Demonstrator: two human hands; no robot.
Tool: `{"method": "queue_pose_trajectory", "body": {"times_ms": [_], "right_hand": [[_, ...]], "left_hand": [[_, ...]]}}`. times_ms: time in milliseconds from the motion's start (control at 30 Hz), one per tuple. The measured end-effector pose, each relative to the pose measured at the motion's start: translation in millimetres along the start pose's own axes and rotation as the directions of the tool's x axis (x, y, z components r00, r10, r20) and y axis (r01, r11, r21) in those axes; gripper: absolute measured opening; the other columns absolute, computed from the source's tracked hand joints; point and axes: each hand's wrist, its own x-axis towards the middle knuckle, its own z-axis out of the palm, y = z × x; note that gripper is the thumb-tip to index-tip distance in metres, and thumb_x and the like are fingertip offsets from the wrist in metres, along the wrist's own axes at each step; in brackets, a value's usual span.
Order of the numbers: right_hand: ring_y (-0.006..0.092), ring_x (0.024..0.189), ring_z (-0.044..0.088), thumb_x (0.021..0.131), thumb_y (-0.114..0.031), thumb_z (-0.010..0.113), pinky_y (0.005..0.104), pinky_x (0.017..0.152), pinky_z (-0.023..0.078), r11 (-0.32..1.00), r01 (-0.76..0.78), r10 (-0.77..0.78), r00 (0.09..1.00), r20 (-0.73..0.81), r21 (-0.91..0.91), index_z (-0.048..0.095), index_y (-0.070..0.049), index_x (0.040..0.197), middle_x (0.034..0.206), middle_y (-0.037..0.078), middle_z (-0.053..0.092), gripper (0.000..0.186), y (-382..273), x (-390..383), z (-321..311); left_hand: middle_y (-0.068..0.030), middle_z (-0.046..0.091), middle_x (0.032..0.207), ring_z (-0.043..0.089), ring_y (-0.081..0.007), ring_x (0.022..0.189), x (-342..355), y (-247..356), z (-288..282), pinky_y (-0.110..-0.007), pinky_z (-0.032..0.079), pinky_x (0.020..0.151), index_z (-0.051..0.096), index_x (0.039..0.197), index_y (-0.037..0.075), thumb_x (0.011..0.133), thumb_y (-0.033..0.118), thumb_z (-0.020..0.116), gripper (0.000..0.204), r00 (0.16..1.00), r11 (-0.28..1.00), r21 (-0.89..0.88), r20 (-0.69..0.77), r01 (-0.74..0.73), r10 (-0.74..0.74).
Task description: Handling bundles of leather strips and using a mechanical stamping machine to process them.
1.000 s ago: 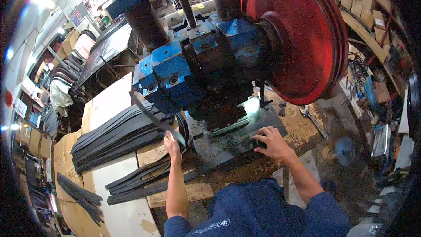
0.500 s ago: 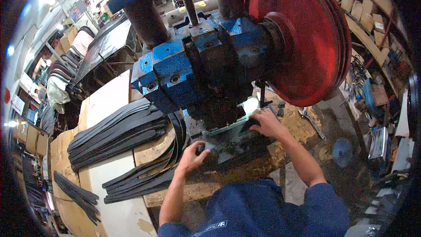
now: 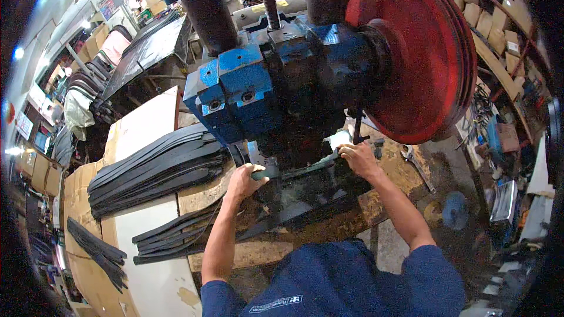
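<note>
My left hand (image 3: 242, 183) is closed at the left front of a blue press (image 3: 239, 76), its thumb and fingers around the end of a dark, greenish-looking strip (image 3: 271, 169). The strip seems to run across under the press head toward my right hand (image 3: 359, 159). That hand is closed too, fingertips bent over the strip's right end, beside a small dark lever (image 3: 358, 126). Shadow under the press hides the strip's middle. Dark flat material (image 3: 305, 214) lies along the front of the press bed.
Stacked black strips (image 3: 155, 170) and a smaller bundle (image 3: 170, 240) lie left on cardboard and boards, with more strips (image 3: 97, 249) beyond. A large red flywheel (image 3: 411, 53) stands at right. A wrench (image 3: 418, 169) rests on the wooden bench (image 3: 399, 188).
My left hand has moved left and up and now grips the strip's end. My right hand remains near the lever, its fingers more bent. The view has shifted slightly.
</note>
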Motion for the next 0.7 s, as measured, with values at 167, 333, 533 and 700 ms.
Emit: {"method": "queue_pose_trajectory", "body": {"times_ms": [167,333,533,700], "right_hand": [[0.0228,0.072,0.062,0.081,-0.016,0.068,0.0393,0.075,0.039,0.999,-0.038,0.038,0.99,-0.139,0.003,0.068,-0.018,0.091,0.078,0.002,0.067,0.01,17,0,-4],[0.0238,0.079,0.061,0.079,-0.016,0.07,0.0401,0.081,0.039,0.995,0.002,-0.014,0.993,-0.12,-0.096,0.068,-0.016,0.091,0.079,0.004,0.067,0.013,13,3,-16],[0.0229,0.092,0.059,0.086,-0.034,0.066,0.0383,0.09,0.039,0.962,-0.039,0.09,0.98,-0.178,0.272,0.067,-0.009,0.094,0.096,0.009,0.066,0.026,-1,-7,-27],[0.0192,0.092,0.058,0.097,-0.063,0.03,0.0368,0.086,0.041,0.576,-0.13,0.127,0.99,0.068,0.807,0.064,-0.003,0.093,0.095,0.009,0.066,0.069,-7,6,-27]], "left_hand": [[-0.017,0.066,0.088,0.065,-0.0347,0.085,11,6,14,-0.042,0.052,0.077,0.069,0.096,0.008,0.07,0.026,0.079,0.033,0.994,0.995,0.001,-0.045,-0.099,0.099],[-0.0167,0.066,0.086,0.065,-0.0351,0.082,15,-5,21,-0.043,0.052,0.073,0.069,0.097,0.009,0.07,0.026,0.078,0.033,0.995,0.995,-0.017,-0.021,-0.103,0.102],[-0.0174,0.066,0.085,0.065,-0.0364,0.081,15,-5,19,-0.044,0.052,0.073,0.068,0.096,0.008,0.071,0.028,0.078,0.034,0.995,0.995,-0.008,-0.008,-0.101,0.101],[-0.0187,0.065,0.086,0.065,-0.0367,0.083,16,-2,17,-0.044,0.051,0.074,0.067,0.095,0.007,0.07,0.028,0.078,0.035,0.993,0.993,-0.015,-0.014,-0.115,0.115]]}}
